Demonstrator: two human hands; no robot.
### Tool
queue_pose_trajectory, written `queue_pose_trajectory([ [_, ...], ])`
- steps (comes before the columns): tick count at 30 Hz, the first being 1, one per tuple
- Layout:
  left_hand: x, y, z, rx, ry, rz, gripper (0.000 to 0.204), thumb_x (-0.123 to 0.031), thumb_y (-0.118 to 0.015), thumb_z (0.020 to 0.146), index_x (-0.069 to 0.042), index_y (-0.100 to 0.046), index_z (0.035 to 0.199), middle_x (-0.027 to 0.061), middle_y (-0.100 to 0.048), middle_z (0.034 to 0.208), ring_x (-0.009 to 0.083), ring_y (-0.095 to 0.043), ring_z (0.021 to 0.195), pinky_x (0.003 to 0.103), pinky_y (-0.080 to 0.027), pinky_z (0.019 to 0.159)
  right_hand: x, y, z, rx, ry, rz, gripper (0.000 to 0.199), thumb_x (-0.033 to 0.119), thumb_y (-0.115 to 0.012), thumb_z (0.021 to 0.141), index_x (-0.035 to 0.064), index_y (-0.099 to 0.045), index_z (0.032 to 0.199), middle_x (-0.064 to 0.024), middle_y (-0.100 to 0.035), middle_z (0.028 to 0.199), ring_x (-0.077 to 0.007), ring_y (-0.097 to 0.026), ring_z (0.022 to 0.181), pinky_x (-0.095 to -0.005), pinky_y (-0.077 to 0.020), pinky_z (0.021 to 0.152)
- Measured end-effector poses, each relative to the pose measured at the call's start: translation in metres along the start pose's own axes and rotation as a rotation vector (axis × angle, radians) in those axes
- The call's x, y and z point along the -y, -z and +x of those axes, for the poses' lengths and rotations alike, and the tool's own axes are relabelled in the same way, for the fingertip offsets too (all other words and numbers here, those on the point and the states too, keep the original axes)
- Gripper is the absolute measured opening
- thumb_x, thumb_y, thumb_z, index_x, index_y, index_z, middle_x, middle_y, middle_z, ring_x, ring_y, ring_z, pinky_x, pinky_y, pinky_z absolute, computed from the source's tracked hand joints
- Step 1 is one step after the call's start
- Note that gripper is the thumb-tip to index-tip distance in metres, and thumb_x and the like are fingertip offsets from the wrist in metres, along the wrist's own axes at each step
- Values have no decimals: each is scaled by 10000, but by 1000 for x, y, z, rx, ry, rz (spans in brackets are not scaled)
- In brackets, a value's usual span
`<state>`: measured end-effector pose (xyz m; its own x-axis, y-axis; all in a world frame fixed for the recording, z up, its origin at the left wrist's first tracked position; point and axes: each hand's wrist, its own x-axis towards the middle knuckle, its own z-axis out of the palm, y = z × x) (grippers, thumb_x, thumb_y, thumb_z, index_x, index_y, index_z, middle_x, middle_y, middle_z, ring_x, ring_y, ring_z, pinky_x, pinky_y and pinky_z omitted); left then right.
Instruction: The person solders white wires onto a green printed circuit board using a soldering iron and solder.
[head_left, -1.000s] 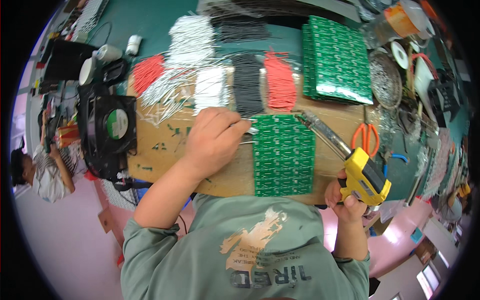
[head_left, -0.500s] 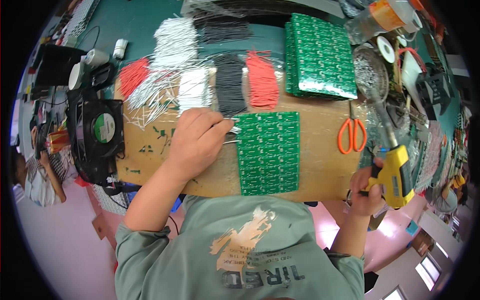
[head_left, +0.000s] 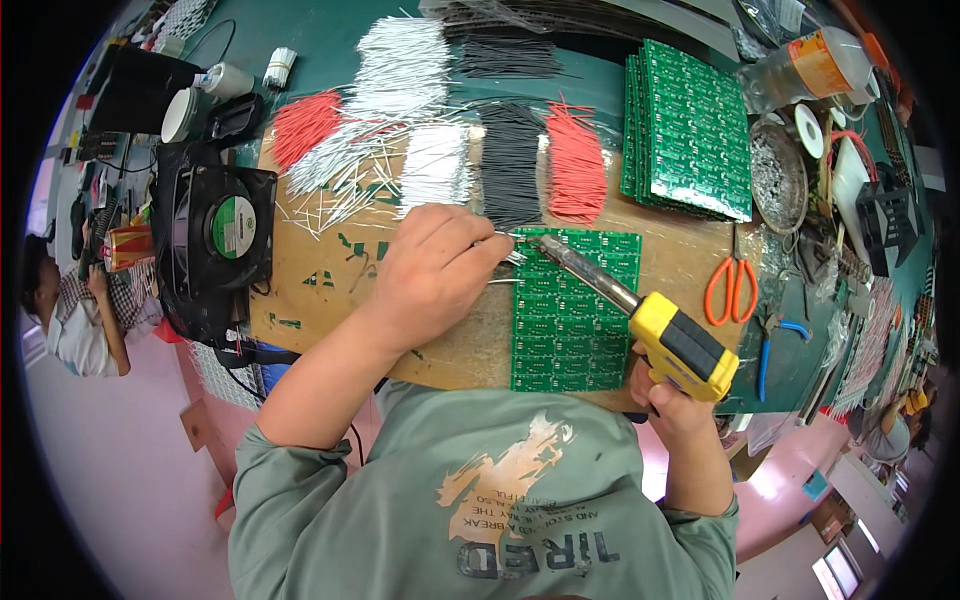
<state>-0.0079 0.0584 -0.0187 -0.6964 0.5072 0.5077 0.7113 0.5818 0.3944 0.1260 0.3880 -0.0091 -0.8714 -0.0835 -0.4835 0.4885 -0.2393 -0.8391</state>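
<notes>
A green circuit board panel [head_left: 575,320] lies on a brown work board [head_left: 330,290] in front of me. My left hand [head_left: 435,270] pinches a thin white wire at the panel's upper left corner. My right hand [head_left: 675,405] grips a yellow and black soldering iron [head_left: 650,325], whose metal tip reaches up and left to the same corner, right by my left fingertips.
Bundles of white [head_left: 405,70], red [head_left: 575,160] and black [head_left: 510,165] wires lie beyond the panel. A stack of green boards [head_left: 690,130] sits at the back right, orange scissors [head_left: 730,285] and blue pliers [head_left: 770,345] to the right. A black fan [head_left: 220,240] stands at the left.
My right hand has brought the soldering iron from the right edge of the table up and left, so its tip now meets the panel's corner. My left hand stayed at that corner.
</notes>
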Motion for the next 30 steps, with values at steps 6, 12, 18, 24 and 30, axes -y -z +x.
queue_pose_trajectory([
  [6, 2, -4, -1, -27, -12, 21, 243, -63, -754, 788, -69, -771, 1030, 41, -708, 1011, 252, -691, 952, 396, -536, 862, 3, -2, 2, -4, -23, -11, 799, 409, -1037, 731, -22, -652, 1282, -13, -616, 789, -122, -572, 664, -283, -456, 602],
  [12, 2, -5, -1, -24, -14, 34, 236, -65, -754, 792, -70, -771, 1027, 44, -706, 1013, 254, -689, 956, 397, -537, 858, -4, 2, 0, -20, -2, -24, 787, 409, -1034, 739, -17, -653, 1280, -27, -627, 800, -135, -587, 674, -284, -461, 609],
  [18, 3, -5, -1, -17, -11, 32, 234, -69, -752, 797, -71, -772, 1030, 44, -706, 1014, 256, -688, 958, 398, -538, 858, -8, 20, 2, 190, 72, -58, 453, 164, -842, 950, 3, -674, 1340, -45, -689, 990, -167, -646, 872, -347, -532, 768],
  [24, 2, -4, -2, -5, -10, 32, 244, -70, -749, 797, -68, -770, 1040, 45, -702, 1019, 256, -687, 966, 397, -536, 864, -6, 11, -4, 60, 39, 89, 778, 358, -951, 831, -26, -603, 1411, -32, -609, 810, -145, -574, 688, -307, -459, 606],
  [30, 3, -5, -2, -8, -13, 36, 246, -73, -749, 798, -70, -771, 1043, 43, -703, 1024, 253, -686, 968, 397, -534, 869, 4, -3, 1, -7, 34, 53, 879, 393, -996, 762, -41, -595, 1413, -28, -606, 775, -124, -559, 638, -284, -457, 569],
])
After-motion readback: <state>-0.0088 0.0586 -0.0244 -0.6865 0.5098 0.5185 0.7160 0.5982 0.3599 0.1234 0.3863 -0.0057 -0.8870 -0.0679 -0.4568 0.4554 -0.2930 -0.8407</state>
